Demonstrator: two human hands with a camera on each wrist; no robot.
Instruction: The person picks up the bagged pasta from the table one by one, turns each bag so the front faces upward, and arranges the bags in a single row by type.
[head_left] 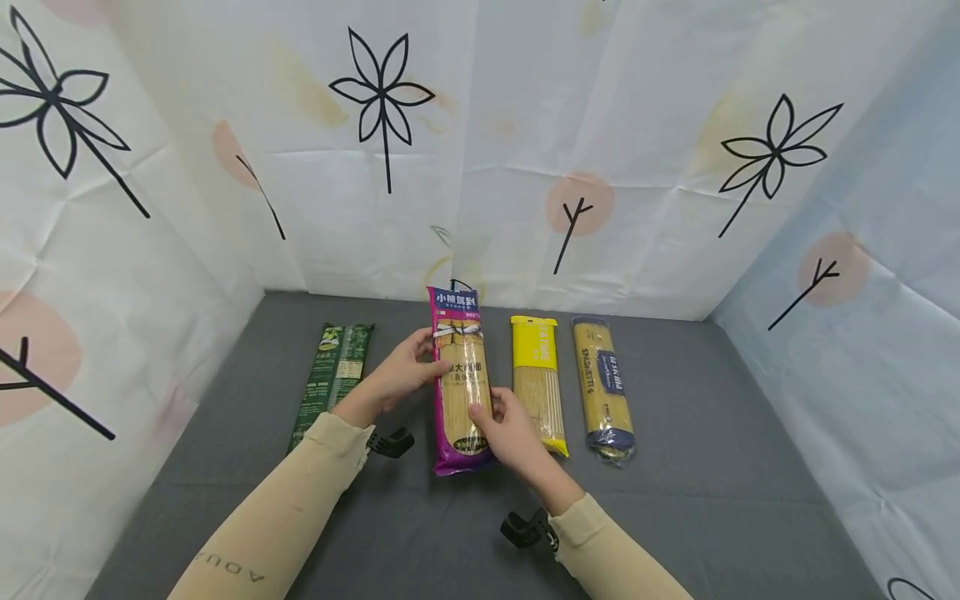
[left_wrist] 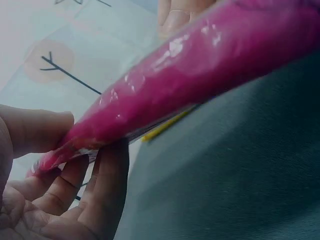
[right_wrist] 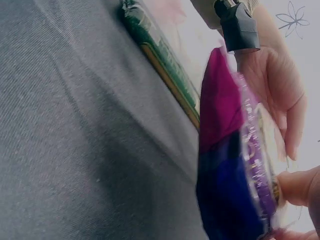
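Note:
Both hands hold a purple-edged pasta packet (head_left: 461,383) with a clear window showing long noodles, raised off the table and tilted toward the head camera. My left hand (head_left: 401,372) grips its left edge, thumb on the front; in the left wrist view the fingers (left_wrist: 107,185) curl behind the magenta side. Lower on the right edge, my right hand (head_left: 513,429) pinches the packet, its thumb (right_wrist: 297,187) on the front in the right wrist view. Just right of it lies a yellow-topped noodle packet (head_left: 537,375). A green packet (head_left: 330,375) lies left, partly behind the left forearm.
A blue-and-clear spaghetti packet (head_left: 603,383) lies farthest right in the row. Grey cloth covers the table (head_left: 712,450). White patterned curtains (head_left: 480,167) hang along the back and sides, and black wrist cameras (head_left: 525,529) sit below the hands.

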